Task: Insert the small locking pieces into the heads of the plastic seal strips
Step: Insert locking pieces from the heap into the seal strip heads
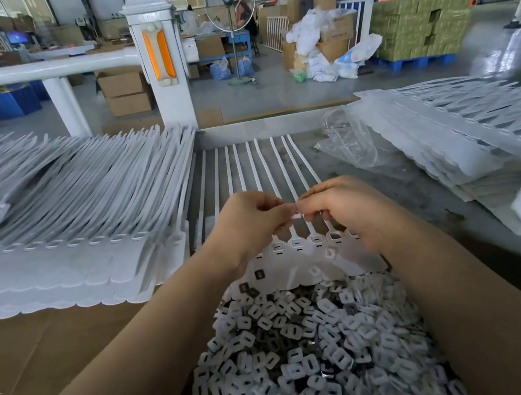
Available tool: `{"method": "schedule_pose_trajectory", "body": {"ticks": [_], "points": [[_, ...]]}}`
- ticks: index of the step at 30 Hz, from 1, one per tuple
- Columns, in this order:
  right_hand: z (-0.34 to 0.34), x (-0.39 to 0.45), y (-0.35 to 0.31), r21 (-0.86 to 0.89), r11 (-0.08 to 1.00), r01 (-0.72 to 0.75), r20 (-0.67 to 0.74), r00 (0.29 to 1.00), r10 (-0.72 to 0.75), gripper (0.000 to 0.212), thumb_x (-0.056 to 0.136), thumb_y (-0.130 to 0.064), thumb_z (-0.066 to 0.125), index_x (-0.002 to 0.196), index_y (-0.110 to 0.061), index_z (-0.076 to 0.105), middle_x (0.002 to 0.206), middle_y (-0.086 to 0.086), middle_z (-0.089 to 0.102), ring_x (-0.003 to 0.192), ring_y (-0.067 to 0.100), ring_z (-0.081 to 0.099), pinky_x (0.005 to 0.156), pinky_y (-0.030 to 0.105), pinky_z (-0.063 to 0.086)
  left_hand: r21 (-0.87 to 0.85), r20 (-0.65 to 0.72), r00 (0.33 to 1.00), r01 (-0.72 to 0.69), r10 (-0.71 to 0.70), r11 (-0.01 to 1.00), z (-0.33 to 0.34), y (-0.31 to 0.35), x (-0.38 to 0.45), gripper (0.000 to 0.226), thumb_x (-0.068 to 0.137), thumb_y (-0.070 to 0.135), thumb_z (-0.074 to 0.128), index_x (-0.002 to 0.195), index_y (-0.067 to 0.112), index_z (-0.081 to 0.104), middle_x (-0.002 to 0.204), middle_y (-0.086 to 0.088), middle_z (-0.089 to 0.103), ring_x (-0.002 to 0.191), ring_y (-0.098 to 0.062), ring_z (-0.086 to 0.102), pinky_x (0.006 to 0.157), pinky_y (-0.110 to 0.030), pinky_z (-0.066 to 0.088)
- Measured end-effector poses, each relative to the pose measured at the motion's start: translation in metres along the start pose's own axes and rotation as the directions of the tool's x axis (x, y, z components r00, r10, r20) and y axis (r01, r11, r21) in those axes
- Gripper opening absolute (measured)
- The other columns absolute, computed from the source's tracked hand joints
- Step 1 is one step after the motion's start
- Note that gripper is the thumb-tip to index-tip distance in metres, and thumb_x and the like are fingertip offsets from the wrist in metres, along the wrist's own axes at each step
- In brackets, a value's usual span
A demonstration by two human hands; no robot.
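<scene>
A joined row of white plastic seal strips (301,259) lies flat in front of me, heads near me and tails pointing away. Several of its heads show square sockets. A big heap of small white locking pieces (314,355) fills the near table. My left hand (249,223) and my right hand (347,206) meet just above the strip heads. Between their fingertips they pinch one small white locking piece (296,215). Two loose pieces lie on the strip sheet near my right hand.
A tall stack of seal strip sheets (60,232) lies to the left on brown cardboard (20,361). Another stack (471,139) lies to the right with clear plastic bags (347,143). A white railing post (160,61) stands behind the table.
</scene>
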State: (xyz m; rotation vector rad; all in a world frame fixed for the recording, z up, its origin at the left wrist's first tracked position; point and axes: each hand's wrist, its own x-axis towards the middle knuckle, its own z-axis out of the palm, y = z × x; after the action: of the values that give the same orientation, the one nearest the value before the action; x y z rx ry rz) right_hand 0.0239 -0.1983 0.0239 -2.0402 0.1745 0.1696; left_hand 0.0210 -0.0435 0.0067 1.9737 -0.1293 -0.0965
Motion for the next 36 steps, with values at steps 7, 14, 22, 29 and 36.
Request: {"method": "schedule_pose_trajectory", "body": {"ticks": [7, 14, 22, 29, 36], "points": [[-0.003, 0.014, 0.014, 0.339, 0.94, -0.05, -0.211, 0.969, 0.128, 0.014, 0.089, -0.022, 0.062, 0.079, -0.014, 0.068, 0.073, -0.005, 0.065, 0.056, 0.012, 0.041, 0.051, 0.029, 0.03, 0.095, 0.098, 0.989, 0.103, -0.113, 0.99, 0.017, 0.016, 0.003, 0.018, 0.087, 0.028, 0.072, 0.09, 0.01, 0.075, 0.081, -0.007, 0.069, 0.065, -0.012, 0.055, 0.056, -0.021, 0.043], [-0.004, 0.02, 0.021, 0.464, 0.883, -0.068, -0.228, 0.954, 0.193, 0.017, 0.087, -0.019, 0.064, 0.071, -0.015, 0.062, 0.073, -0.002, 0.061, 0.061, 0.013, 0.04, 0.051, 0.03, 0.03, 0.221, 0.067, 0.984, 0.147, -0.166, 0.964, 0.049, 0.016, 0.009, 0.023, 0.083, 0.03, 0.074, 0.092, 0.009, 0.074, 0.094, -0.01, 0.074, 0.092, -0.025, 0.067, 0.094, -0.041, 0.051], [-0.003, 0.023, 0.022, 0.47, 0.88, -0.064, -0.236, 0.952, 0.195, 0.017, 0.087, -0.017, 0.064, 0.07, -0.015, 0.062, 0.074, 0.0, 0.061, 0.062, 0.014, 0.04, 0.052, 0.03, 0.03, 0.374, 0.006, 0.992, 0.113, -0.124, 0.92, 0.055, 0.014, 0.009, 0.025, 0.079, 0.041, 0.069, 0.083, 0.017, 0.074, 0.076, 0.0, 0.071, 0.08, -0.021, 0.066, 0.091, -0.044, 0.051], [-0.003, 0.024, 0.022, 0.459, 0.886, -0.068, -0.234, 0.953, 0.195, 0.02, 0.087, -0.018, 0.065, 0.069, -0.014, 0.062, 0.073, 0.001, 0.061, 0.059, 0.014, 0.039, 0.052, 0.03, 0.03, 0.411, 0.054, 0.98, 0.154, -0.193, 0.899, 0.053, 0.017, 0.016, 0.02, 0.077, 0.03, 0.072, 0.09, 0.015, 0.072, 0.089, -0.002, 0.07, 0.092, -0.022, 0.064, 0.098, -0.044, 0.048], [-0.002, 0.025, 0.021, 0.454, 0.888, -0.078, -0.225, 0.954, 0.199, 0.02, 0.091, -0.018, 0.063, 0.072, -0.013, 0.061, 0.07, -0.001, 0.062, 0.045, 0.008, 0.047, 0.035, 0.016, 0.032, 0.427, 0.124, 0.95, 0.21, -0.286, 0.88, 0.054, 0.028, 0.023, 0.02, 0.075, 0.023, 0.072, 0.09, 0.012, 0.065, 0.098, -0.006, 0.066, 0.102, -0.029, 0.061, 0.106, -0.05, 0.04]]}}
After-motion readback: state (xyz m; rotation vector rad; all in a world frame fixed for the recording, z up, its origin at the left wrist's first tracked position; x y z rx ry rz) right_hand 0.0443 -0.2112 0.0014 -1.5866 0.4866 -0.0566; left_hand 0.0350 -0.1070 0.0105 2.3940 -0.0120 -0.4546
